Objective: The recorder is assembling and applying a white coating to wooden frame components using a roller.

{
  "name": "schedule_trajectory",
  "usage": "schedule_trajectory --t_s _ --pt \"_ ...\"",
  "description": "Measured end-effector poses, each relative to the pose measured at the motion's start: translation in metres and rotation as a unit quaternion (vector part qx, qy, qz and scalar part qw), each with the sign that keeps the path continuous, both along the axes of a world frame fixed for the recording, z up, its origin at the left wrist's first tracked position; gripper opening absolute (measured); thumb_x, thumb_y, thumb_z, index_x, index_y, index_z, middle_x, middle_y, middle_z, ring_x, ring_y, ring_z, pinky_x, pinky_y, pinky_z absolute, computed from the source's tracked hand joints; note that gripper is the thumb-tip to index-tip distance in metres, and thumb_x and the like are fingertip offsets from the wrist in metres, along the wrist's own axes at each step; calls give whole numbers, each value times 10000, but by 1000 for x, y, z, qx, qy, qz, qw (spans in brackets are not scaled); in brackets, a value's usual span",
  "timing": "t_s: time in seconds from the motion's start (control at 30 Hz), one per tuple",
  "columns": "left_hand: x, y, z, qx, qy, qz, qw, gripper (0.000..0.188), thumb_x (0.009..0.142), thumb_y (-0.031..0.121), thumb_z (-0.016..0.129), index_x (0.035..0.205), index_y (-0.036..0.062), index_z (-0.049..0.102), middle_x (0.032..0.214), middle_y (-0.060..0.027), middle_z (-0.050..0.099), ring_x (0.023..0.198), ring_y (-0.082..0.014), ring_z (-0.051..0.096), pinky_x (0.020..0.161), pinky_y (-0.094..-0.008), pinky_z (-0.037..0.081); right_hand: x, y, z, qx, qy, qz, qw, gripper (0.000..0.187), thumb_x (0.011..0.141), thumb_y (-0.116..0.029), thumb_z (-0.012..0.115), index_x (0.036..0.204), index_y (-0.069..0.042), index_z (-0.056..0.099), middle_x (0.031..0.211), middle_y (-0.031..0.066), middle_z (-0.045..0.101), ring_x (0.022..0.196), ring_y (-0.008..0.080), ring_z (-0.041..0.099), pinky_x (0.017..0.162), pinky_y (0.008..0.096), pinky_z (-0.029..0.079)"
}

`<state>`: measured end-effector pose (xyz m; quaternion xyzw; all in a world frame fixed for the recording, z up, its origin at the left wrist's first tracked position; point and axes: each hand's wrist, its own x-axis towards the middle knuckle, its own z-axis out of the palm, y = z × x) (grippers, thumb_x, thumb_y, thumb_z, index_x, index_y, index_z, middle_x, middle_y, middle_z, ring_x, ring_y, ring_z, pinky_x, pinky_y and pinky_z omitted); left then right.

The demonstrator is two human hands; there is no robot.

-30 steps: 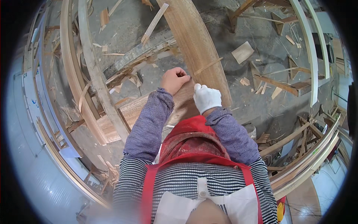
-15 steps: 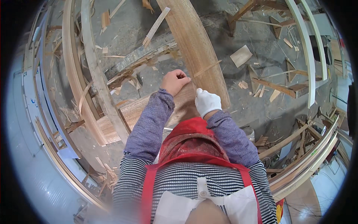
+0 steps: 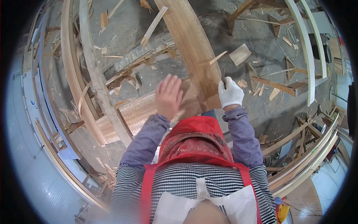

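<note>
A long, wide brown board [image 3: 192, 48] runs from the far centre toward me. Its near end meets a second board [image 3: 140, 112] coming in from the left, at a corner in front of my red apron. My bare left hand [image 3: 169, 96] is over the second board near that corner, fingers stretched and blurred; whether it touches the wood I cannot tell. My right hand [image 3: 230, 93], in a white glove, is closed at the right edge of the long board. A thin dark line rises from its fingertips; what it is I cannot make out. A thin wood strip [image 3: 218, 58] lies across the board's right edge.
Long timbers [image 3: 95, 71] stretch along the left side. A loose wood piece [image 3: 240, 55] and several offcuts lie on the floor. Wooden trestles [image 3: 276, 84] carry pale strips [image 3: 304, 48] at the right. Stacked boards [image 3: 309, 168] fill the lower right.
My hands have moved apart: the left off the corner and slightly left, the right out to the long board's right edge. The long board's near end and the thin strip have shifted.
</note>
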<state>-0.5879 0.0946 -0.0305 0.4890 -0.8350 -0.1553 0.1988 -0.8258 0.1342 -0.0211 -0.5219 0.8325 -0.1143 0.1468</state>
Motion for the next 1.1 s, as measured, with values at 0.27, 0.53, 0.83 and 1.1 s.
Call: schedule_trajectory --t_s 0.27,0.53,0.83,1.1 --pt "-35 35 -1 94 -80 -93 988 871 771 494 661 1413 -11 360 1500 -149 328 1426 -269 246 1156 -500 149 -1 20 0 -51 -77 -27 995 171 856 -248 618 862 -78 603 768 151 650 708 356 641 616 426 497" --pt "-42 30 3 91 -120 -94 984 904 776 531 644 1427 -11 329 1513 -171 286 1427 -302 231 1149 -534 130 -29 61 16 -71 -81 -41 993 157 840 -196 645 853 -44 607 721 165 633 667 339 639 604 383 495" --pt "-97 31 28 71 -29 -23 997 869 798 553 617 1449 56 328 1526 -181 256 1431 -348 196 1144 -553 113 -100 80 6 -47 -204 -126 970 199 856 -231 631 859 -32 616 768 200 640 724 357 648 649 392 498" --pt "-152 17 13 124 -166 42 977 887 773 601 603 1443 76 354 1527 -175 261 1429 -362 195 1140 -558 121 -205 27 -18 18 -221 63 973 200 860 -241 626 821 -47 595 755 195 633 728 372 634 636 424 488"
